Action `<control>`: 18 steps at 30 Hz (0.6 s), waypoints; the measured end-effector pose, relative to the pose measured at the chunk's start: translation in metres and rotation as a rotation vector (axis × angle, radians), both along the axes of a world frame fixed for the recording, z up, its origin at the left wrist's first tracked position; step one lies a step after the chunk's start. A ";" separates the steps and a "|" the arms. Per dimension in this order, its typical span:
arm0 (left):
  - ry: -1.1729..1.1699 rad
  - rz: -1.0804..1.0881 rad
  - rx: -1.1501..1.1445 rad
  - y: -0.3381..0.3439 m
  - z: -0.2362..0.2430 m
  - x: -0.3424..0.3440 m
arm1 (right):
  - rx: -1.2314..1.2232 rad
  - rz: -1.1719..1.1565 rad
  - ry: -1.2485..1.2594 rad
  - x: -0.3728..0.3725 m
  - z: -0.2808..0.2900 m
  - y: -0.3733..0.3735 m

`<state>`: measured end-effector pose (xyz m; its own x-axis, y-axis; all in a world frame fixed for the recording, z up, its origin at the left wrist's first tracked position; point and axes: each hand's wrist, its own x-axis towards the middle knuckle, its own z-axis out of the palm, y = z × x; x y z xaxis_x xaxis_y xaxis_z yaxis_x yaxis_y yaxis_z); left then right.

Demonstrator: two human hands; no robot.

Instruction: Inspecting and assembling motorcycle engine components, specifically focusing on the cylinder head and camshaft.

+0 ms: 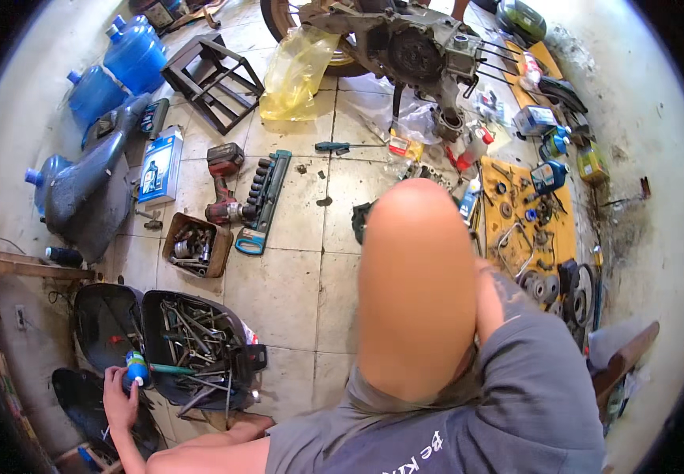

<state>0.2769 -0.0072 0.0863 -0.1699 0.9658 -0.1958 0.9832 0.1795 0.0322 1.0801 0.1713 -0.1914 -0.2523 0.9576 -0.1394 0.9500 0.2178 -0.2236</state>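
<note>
At the lower left, my left hand (122, 401) has its fingers curled against a small blue bottle (136, 365) with a light cap and a green-and-white label. The bottle is beside a black top case (152, 347) whose open half is heaped with wrenches and sockets. A teal-handled tool (172, 369) lies across the case's edge, close to the bottle. My bent knee covers my right hand; only part of the right arm (490, 304) shows past it.
A motorcycle engine (417, 59) stands ahead. A red cordless impact wrench (222, 186), a socket rail (267, 197) and a tin of parts (197, 246) lie on the tiles. Yellow cardboard (547, 229) at right bears loose parts. Blue water jugs (133, 59) stand far left.
</note>
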 end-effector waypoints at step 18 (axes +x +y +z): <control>0.011 -0.067 -0.308 0.046 0.069 0.209 | -0.258 -0.520 0.747 0.016 -0.059 0.066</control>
